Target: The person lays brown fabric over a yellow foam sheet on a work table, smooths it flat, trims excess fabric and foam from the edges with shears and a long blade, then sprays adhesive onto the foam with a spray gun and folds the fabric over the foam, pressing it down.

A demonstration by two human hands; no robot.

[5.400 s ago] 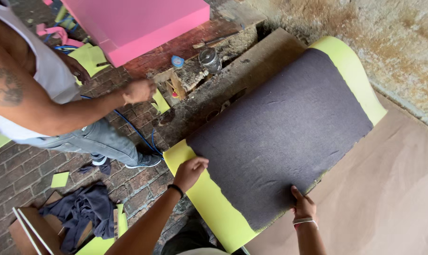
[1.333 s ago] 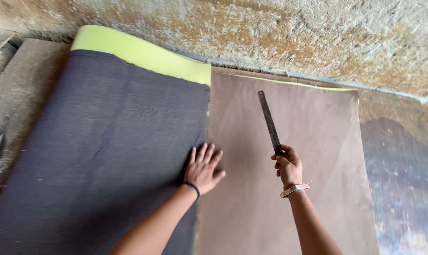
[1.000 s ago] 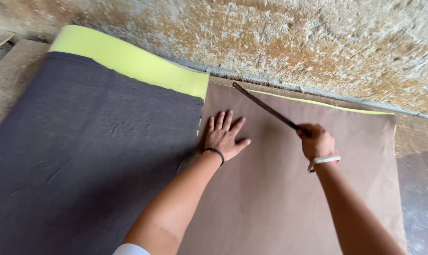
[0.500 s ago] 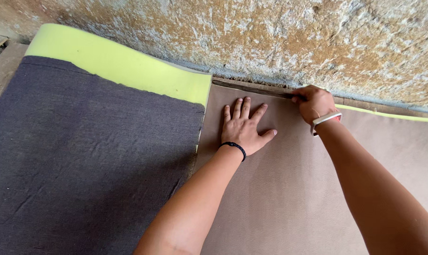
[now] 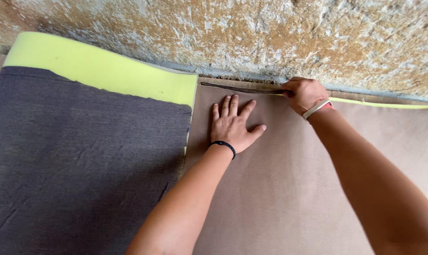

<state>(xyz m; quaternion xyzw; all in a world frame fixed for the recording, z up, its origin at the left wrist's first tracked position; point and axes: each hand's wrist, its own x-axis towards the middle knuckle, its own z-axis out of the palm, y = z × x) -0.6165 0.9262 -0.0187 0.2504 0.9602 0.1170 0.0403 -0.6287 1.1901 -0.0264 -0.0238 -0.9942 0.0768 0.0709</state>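
Observation:
My left hand [image 5: 233, 124] lies flat, fingers spread, on a brown sheet [image 5: 280, 189] near its far left corner. My right hand [image 5: 304, 94] grips one end of a long thin metal ruler [image 5: 240, 88], which lies along the sheet's far edge, close to the wall. A dark grey fabric [image 5: 81, 160] covers a yellow-green foam slab [image 5: 105, 75] just left of the brown sheet. A strip of the same foam [image 5: 388, 103] shows past my right wrist.
A rough, stained plaster wall [image 5: 251, 38] rises directly behind the foam and the sheet. The grey fabric reaches to the left and bottom edges of the view.
My right hand swung the ruler from upright over the sheet down flat against the far edge by the wall. My left hand slid forward towards that edge. The other person left the view.

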